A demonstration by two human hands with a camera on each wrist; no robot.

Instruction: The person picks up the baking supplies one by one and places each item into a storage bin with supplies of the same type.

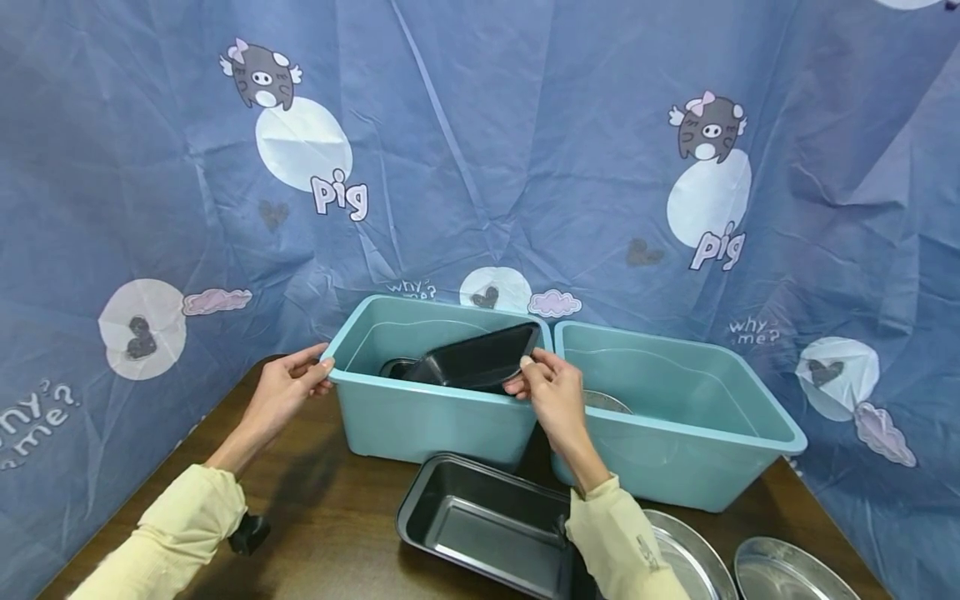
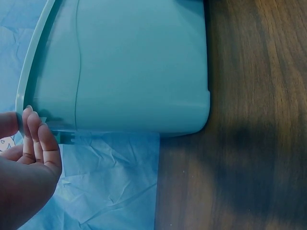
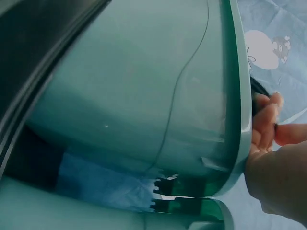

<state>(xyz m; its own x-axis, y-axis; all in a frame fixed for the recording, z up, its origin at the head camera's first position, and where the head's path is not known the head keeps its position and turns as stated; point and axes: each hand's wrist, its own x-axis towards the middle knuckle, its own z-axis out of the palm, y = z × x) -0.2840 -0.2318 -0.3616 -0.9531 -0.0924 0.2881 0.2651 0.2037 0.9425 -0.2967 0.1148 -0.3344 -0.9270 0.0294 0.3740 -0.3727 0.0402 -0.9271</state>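
**Both hands at the left tub, right hand on the tilted pan**

Your bench [image 1: 337,517] carries two teal tubs side by side. The left tub [image 1: 420,417] sits between your hands; the right tub [image 1: 675,450] stands just beside it.

Inside the left tub a dark baking pan [image 1: 480,358] leans tilted, its long axis running left to right, its raised end up at the tub's right rim. Your right hand [image 1: 551,392] is nearer and pinches that raised end.

Your left hand [image 1: 288,387] rests at the tub's left rim, fingers fairly straight.

Another dark pan [image 1: 487,521] lies flat nearer you, with two round metal plates [image 1: 787,571] on its right.
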